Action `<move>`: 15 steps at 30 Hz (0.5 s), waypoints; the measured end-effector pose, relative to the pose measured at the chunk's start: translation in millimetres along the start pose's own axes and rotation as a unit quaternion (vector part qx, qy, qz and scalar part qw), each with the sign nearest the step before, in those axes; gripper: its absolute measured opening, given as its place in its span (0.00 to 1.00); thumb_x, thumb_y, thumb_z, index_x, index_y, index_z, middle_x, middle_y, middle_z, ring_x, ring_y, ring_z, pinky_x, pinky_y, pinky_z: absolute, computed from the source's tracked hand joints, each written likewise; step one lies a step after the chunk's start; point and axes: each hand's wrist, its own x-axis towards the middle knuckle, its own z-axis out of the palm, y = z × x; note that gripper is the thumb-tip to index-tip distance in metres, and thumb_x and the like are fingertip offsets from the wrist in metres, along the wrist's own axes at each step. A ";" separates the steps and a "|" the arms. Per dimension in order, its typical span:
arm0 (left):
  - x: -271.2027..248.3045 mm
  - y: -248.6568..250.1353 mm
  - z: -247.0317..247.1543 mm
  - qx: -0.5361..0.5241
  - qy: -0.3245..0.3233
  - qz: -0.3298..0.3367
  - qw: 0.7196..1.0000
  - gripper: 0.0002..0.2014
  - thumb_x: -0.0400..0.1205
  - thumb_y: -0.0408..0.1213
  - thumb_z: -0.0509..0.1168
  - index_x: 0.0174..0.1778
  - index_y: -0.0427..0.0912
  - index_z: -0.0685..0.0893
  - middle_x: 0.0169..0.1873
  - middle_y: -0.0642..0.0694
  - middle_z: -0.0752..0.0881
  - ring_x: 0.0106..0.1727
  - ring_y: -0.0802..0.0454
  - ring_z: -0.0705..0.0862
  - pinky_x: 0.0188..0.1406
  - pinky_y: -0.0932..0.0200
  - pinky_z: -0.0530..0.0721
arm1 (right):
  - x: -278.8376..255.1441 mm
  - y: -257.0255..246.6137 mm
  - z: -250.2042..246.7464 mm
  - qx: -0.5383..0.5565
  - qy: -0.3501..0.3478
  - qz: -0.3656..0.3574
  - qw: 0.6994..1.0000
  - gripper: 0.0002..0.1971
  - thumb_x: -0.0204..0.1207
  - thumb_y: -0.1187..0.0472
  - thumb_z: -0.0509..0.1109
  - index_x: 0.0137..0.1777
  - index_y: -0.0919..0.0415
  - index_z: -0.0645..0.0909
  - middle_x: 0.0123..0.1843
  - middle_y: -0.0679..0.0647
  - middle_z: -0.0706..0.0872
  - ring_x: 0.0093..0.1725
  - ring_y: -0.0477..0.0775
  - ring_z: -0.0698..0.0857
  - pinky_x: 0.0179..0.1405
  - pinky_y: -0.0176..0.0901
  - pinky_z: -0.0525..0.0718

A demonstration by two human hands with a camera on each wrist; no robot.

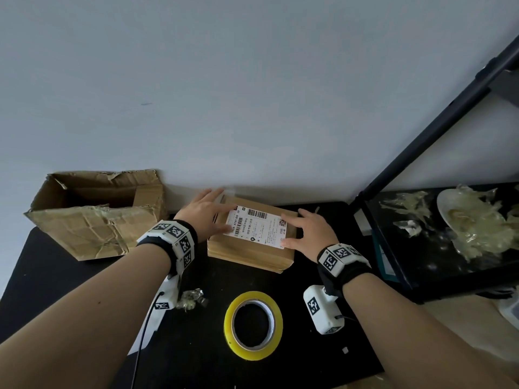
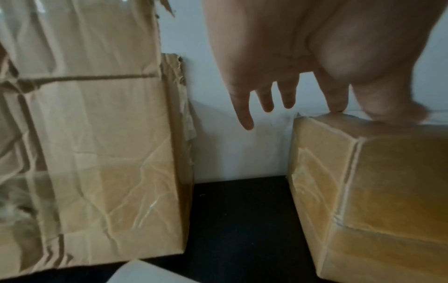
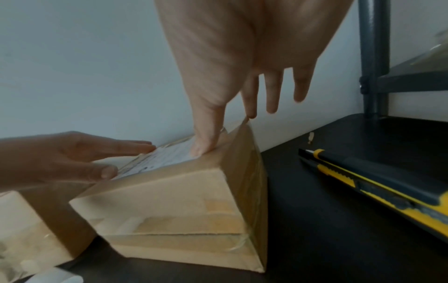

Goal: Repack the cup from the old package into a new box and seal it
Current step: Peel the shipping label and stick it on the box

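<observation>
Head view has both flat hands, left hand [image 1: 206, 210] and right hand [image 1: 311, 234], gripping nothing, resting on the sealed box [image 1: 252, 248]; one shove could slide it into the knife [image 3: 378, 183]

Brown cardboard on both boxes — the closed box [image 1: 252, 248] with a white label [image 1: 257, 228] printed in black barcodes, the crumpled open box [image 1: 92, 217] plain. Yellow tape roll [image 1: 252, 325], yellow-and-black utility knife [image 3: 378, 181], black table [image 1: 196, 346] — black-and-white checkered wrist markers [image 1: 175, 234].

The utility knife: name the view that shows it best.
The right wrist view: the utility knife lies in plain sight on the black table, right of the sealed box. The head and left wrist views show none of it.
</observation>
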 end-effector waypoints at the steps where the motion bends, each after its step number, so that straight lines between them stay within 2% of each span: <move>1: 0.1 1.0 -0.9 -0.004 -0.017 0.000 1.000 0.31 0.78 0.53 0.68 0.77 0.65 0.65 0.83 0.55 0.50 0.83 0.49 0.49 0.79 0.42 0.58 | -0.4 0.4 0.0 0.020 -0.013 -0.001 1.000 0.35 0.72 0.46 0.75 0.79 0.40 0.66 0.84 0.55 0.59 0.83 0.59 0.58 0.80 0.56 0.60; 4: 3.0 5.1 -3.4 -0.016 -0.055 -0.015 0.998 0.40 0.75 0.52 0.71 0.80 0.63 0.57 0.83 0.53 0.51 0.81 0.46 0.59 0.77 0.47 0.63 | 1.0 1.1 -3.3 0.031 -0.036 0.003 0.999 0.37 0.71 0.46 0.76 0.79 0.39 0.65 0.85 0.53 0.58 0.83 0.57 0.59 0.79 0.55 0.61; 7: 9.3 10.4 -6.4 -0.021 -0.068 -0.025 0.997 0.46 0.72 0.51 0.74 0.82 0.57 0.54 0.79 0.51 0.66 0.75 0.47 0.70 0.72 0.51 0.69 | 7.2 -2.5 -6.7 0.035 -0.012 0.007 0.999 0.33 0.71 0.47 0.76 0.76 0.39 0.71 0.79 0.50 0.69 0.78 0.55 0.69 0.75 0.52 0.69; 9: 12.0 13.2 -7.4 -0.034 -0.050 -0.032 0.998 0.45 0.70 0.50 0.76 0.80 0.55 0.58 0.74 0.53 0.73 0.71 0.49 0.75 0.68 0.52 0.72 | 12.0 -6.3 -7.1 0.050 0.019 0.014 0.998 0.29 0.71 0.48 0.76 0.73 0.40 0.75 0.71 0.46 0.79 0.69 0.51 0.79 0.66 0.47 0.79; 11: 13.2 16.0 -5.9 -0.047 -0.023 -0.047 0.997 0.41 0.71 0.50 0.76 0.78 0.54 0.62 0.70 0.53 0.77 0.66 0.49 0.78 0.63 0.53 0.75 | 16.1 -9.5 -6.2 0.057 0.041 0.029 0.997 0.27 0.71 0.47 0.76 0.71 0.41 0.78 0.66 0.44 0.85 0.64 0.50 0.83 0.61 0.45 0.82; 15: 16.4 18.0 -1.6 -0.096 0.033 -0.125 0.987 0.37 0.77 0.52 0.70 0.79 0.53 0.60 0.65 0.45 0.82 0.62 0.44 0.82 0.57 0.54 0.79 | 23.9 -6.9 -4.6 0.067 0.074 0.041 0.994 0.23 0.73 0.45 0.74 0.68 0.43 0.81 0.63 0.47 0.87 0.63 0.52 0.83 0.62 0.46 0.81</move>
